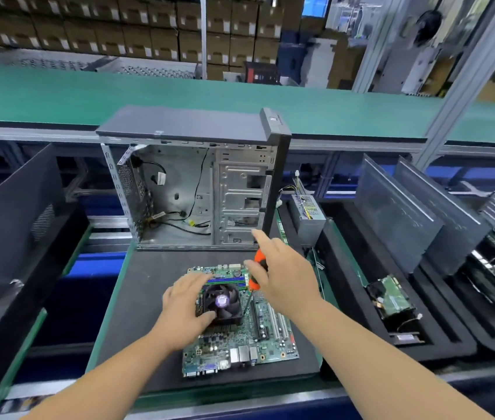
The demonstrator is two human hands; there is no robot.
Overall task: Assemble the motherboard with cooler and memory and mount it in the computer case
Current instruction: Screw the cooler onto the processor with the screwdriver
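L hand [184,310] reaches in from lower left, fingers curled round the cooler [221,303], thumb on its near edge. R hand [282,277] comes in from lower right, gripping an orange-handled screwdriver [256,274]; index finger sticks out straight, shaft angles down to the motherboard [240,325] just right of the cooler. Board lies flat on the dark surface [137,298], in front of the open computer case [197,189], which stands upright. Screwdriver tip & screw too small to make out; handle mostly hidden by R hand.
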